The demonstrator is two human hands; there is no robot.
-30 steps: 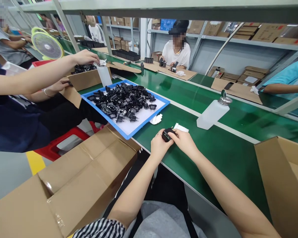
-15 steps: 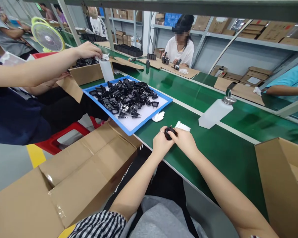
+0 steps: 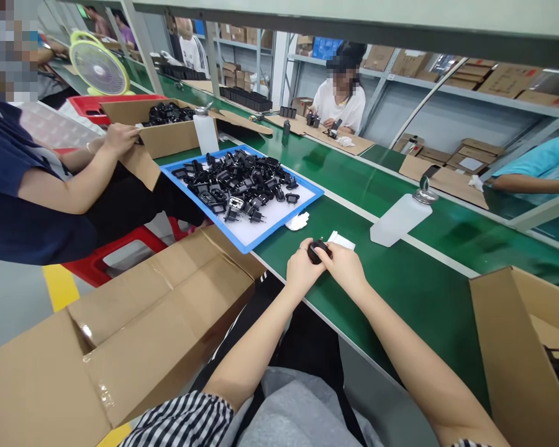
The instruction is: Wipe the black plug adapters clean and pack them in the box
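I keep my left hand (image 3: 300, 271) and right hand (image 3: 347, 268) clenched on the small black plastic plug adapter (image 3: 317, 251), steadied low over the green surface (image 3: 414, 292), blue tray (image 3: 261, 239) at ten o'clock.

Factory assembly line: green conveyor belt (image 3: 400, 273), stacked cartons (image 3: 503, 62).

Green conveyor belt (image 3: 414, 292) under blue tray (image 3: 279, 225), white bottle (image 3: 398, 217), crumpled cloth (image 3: 298, 221), folded wipe (image 3: 341, 239).
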